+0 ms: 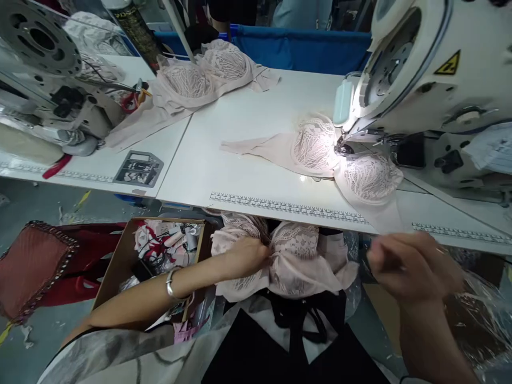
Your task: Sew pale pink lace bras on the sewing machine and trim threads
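My left hand (248, 259) is closed on a pale pink lace bra (298, 269) that lies in my lap below the table edge. Other lace cups are bunched beside it. My right hand (416, 264), slightly blurred, is raised at the table's front edge with curled fingers; whether anything is in them is hidden. Just behind it hangs the wing of a second pale pink bra (314, 146). This bra lies on the table under the lit needle area of the sewing machine (420, 80), one cup on each side of the presser foot.
Another bra (192, 82) lies at the back left, near red-handled scissors (130, 101) and a second machine (68, 101). A ruler strip (280, 205) runs along the table's front edge. Below left stands a cardboard box (116, 261) of scraps, beside a red cushioned seat (36, 266).
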Demonstrator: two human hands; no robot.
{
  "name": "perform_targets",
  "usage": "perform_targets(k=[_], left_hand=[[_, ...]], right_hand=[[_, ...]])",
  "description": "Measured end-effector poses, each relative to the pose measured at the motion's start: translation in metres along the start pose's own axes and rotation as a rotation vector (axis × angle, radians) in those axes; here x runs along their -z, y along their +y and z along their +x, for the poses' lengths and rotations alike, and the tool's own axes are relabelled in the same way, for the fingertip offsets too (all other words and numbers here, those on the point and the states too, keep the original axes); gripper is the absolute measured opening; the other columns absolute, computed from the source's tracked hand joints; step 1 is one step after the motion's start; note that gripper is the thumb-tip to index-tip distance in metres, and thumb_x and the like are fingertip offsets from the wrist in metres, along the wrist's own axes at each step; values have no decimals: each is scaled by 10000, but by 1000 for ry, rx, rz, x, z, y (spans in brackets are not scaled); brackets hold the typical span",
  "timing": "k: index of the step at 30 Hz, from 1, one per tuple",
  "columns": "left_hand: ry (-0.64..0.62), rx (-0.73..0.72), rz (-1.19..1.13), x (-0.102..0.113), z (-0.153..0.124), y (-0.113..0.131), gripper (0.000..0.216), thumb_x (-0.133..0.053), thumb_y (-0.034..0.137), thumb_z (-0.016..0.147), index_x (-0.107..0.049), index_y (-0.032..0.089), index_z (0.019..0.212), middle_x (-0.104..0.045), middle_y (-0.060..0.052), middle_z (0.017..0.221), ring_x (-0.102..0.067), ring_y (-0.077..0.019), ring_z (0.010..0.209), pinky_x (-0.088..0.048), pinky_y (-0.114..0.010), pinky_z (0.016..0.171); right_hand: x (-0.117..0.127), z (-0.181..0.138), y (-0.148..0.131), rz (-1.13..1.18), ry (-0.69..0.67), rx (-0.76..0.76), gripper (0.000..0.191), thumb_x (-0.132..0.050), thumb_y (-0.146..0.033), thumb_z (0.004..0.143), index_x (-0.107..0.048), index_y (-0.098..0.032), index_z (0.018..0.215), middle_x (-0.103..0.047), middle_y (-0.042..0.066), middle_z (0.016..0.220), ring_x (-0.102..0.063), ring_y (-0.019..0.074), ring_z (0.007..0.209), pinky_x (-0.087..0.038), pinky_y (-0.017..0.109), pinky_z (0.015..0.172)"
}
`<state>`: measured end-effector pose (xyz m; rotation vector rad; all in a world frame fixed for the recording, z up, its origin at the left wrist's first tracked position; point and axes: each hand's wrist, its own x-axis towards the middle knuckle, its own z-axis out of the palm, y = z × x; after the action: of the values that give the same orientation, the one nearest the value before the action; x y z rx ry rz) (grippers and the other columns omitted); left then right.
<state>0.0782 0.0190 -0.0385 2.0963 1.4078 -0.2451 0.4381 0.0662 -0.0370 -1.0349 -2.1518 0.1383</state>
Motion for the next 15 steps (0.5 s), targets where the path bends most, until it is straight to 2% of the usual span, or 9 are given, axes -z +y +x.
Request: perform_targets(k=[1, 3, 6, 7, 8, 10, 11, 13, 15], left_hand=[[16, 30, 29, -8, 7, 2, 271, -601, 288, 951, -742, 163, 756, -699, -90, 676, -686, -247, 628, -473, -311, 594], [80, 40, 64, -20, 13, 5, 282, -521, 252, 986, -744, 138, 856, -730, -150, 863, -714, -298, 780, -521, -377, 708], [241, 2, 151, -33, 9, 6, 232, -571, 265, 971, -702, 129, 1105, -682, -207, 1194, -659, -365, 1094, -501, -491, 938], [279, -15, 189, -37, 7, 5, 329, -642, 340, 941, -674, 125, 1188, -658, -219, 1260, -629, -382, 1159, -480, -517, 984], [290, -28, 231, -42, 7, 4, 516, -721, 457, 880, -645, 115, 1259, -641, -233, 1303, -605, -404, 1203, -461, -540, 1017], [234, -55, 321, -51, 12, 2, 812, -809, 644, 724, -643, 100, 1303, -651, -256, 1299, -595, -442, 1220, -436, -569, 1043], [188, -79, 355, -53, 17, 2, 839, -822, 678, 684, -675, 97, 1271, -678, -260, 1252, -611, -448, 1194, -436, -567, 1041], [104, -141, 384, -54, 32, 4, 729, -820, 668, 697, -752, 89, 1133, -730, -254, 1109, -667, -423, 1083, -467, -526, 1000], [64, -190, 374, -51, 49, 11, 641, -797, 640, 742, -780, 68, 1029, -743, -252, 1011, -696, -386, 986, -498, -479, 944]], right_hand=[[-19, 31, -7, -140, 34, 87, 205, -732, -120, 789, -729, -293, 898, -710, 44, 750, -654, 230, 693, -485, 353, 592], [-39, 75, -7, -301, 48, 116, 136, -629, -126, 855, -693, -238, 813, -668, 42, 687, -627, 187, 627, -430, 300, 517], [-32, 98, 26, -376, 12, -129, 249, -479, -126, 890, -711, -217, 908, -676, 59, 768, -641, 200, 689, -491, 307, 616], [-26, 101, 43, -369, 13, -171, 298, -449, -110, 878, -717, -208, 961, -694, 79, 836, -664, 222, 763, -521, 333, 692], [-21, 106, 60, -354, 9, -191, 350, -430, -79, 846, -717, -193, 1012, -710, 105, 920, -679, 247, 854, -536, 366, 771], [-15, 120, 95, -344, -66, -209, 466, -414, -17, 771, -702, -174, 1102, -717, 139, 1077, -666, 283, 1038, -519, 425, 913], [-16, 131, 110, -344, -122, -227, 509, -412, 2, 753, -688, -162, 1147, -708, 154, 1148, -649, 290, 1099, -506, 440, 949], [-23, 155, 134, -354, -204, -297, 528, -419, 15, 765, -657, -135, 1212, -679, 187, 1227, -632, 297, 1131, -494, 449, 958], [-35, 179, 151, -384, -240, -367, 462, -446, 2, 802, -654, -126, 1194, -684, 205, 1188, -641, 305, 1086, -490, 449, 928]])
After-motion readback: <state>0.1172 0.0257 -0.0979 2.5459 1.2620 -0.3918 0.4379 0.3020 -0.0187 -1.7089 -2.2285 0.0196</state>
